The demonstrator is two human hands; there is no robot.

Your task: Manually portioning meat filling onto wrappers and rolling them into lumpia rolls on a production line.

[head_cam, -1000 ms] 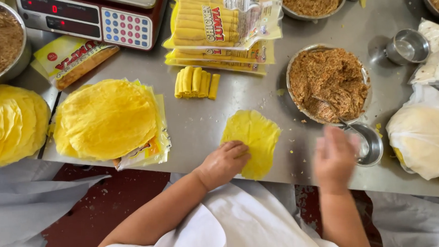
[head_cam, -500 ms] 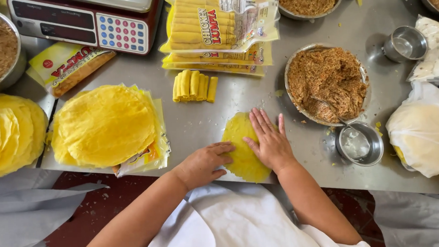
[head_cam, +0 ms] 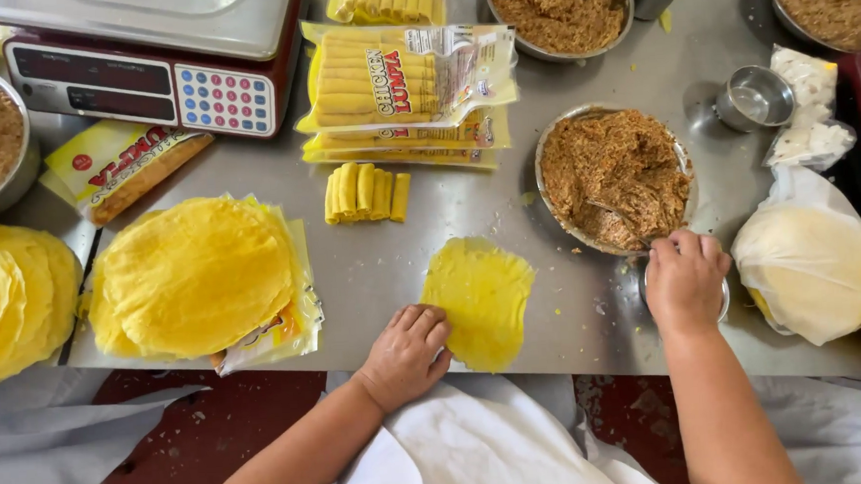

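One yellow wrapper (head_cam: 480, 300) lies flat and unfilled on the tabletop (head_cam: 468, 206), near its front edge. The left hand (head_cam: 407, 353), fingers curled and holding nothing, rests on the wrapper's left edge. The right hand (head_cam: 686, 280) grips a utensil handle at the near rim of the filling bowl (head_cam: 612, 176). Five finished rolls (head_cam: 366, 190) lie behind the wrapper. A wrapper stack (head_cam: 195, 276) remains unused; filling and rolling are not yet done.

We note a steel table (head_cam: 467, 196); a wrapper (head_cam: 480, 298) lies flat beside our left fingertips (head_cam: 433, 328), a filling bowl (head_cam: 614, 175) just beyond our right fingers (head_cam: 681, 247).
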